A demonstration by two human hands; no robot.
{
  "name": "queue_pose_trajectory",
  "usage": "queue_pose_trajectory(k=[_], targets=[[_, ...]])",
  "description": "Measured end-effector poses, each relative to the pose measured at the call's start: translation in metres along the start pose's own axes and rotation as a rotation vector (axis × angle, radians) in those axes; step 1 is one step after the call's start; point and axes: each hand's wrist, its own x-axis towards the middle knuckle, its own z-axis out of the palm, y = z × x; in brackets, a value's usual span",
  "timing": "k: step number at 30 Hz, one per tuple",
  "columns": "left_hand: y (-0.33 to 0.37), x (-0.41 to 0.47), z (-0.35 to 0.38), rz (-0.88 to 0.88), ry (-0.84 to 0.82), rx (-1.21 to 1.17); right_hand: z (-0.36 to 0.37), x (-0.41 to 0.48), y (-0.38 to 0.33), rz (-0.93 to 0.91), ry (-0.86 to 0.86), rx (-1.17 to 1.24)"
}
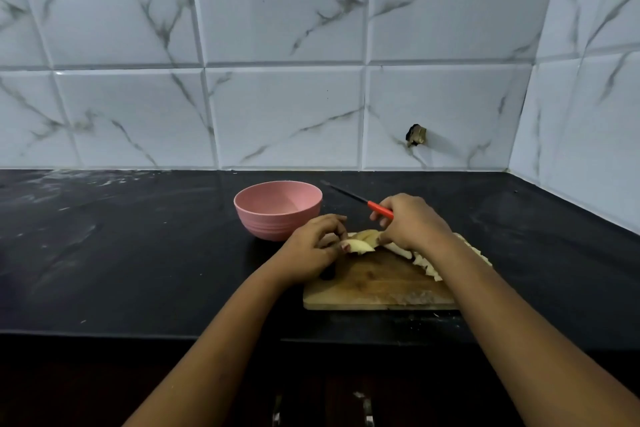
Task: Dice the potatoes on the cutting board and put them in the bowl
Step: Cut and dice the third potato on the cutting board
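Risk: the left hand (313, 246) pinches a pale potato wedge (360, 245) close beside the right hand (410, 222), which grips a red-handled knife (362, 200) with its blade pointing away. If the wedge slips, the blade could meet fingers. The wedge lies between both hands on the wooden cutting board (374, 284). The pink bowl (273, 225) stands just behind the left hand.

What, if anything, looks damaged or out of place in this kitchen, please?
One wall tile behind the counter has a ragged dark hole with something brownish in it, right of the bowl; it looks broken. Pale smears mark the black counter at far left. The cutting board, potatoes and knife look ordinary.
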Motion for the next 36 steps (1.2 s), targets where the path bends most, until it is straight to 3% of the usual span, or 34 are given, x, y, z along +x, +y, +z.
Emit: queue_pose_trajectory(k=[4,10,19,26,31,36], targets=[[0.003,-0.013,0.004,-0.105,0.103,0.147,-0.01,-0.018,0.006,-0.037,0.033,0.133],[0.025,-0.026,0.022,-0.209,0.116,0.331,-0.005,-0.076,0.018,-0.074,0.026,0.065],[0.041,-0.037,0.031,-0.229,0.189,0.246,0.0,-0.129,0.034,-0.046,0.046,0.052],[0.051,-0.033,0.036,-0.132,0.054,0.276,0.01,-0.154,0.035,-0.029,0.092,0.007],[0.059,-0.031,0.05,-0.076,0.182,0.214,0.021,-0.166,0.032,-0.012,0.133,-0.02],[0.054,-0.031,0.054,-0.07,0.206,0.176,0.022,-0.167,0.028,0.007,0.15,-0.107]])
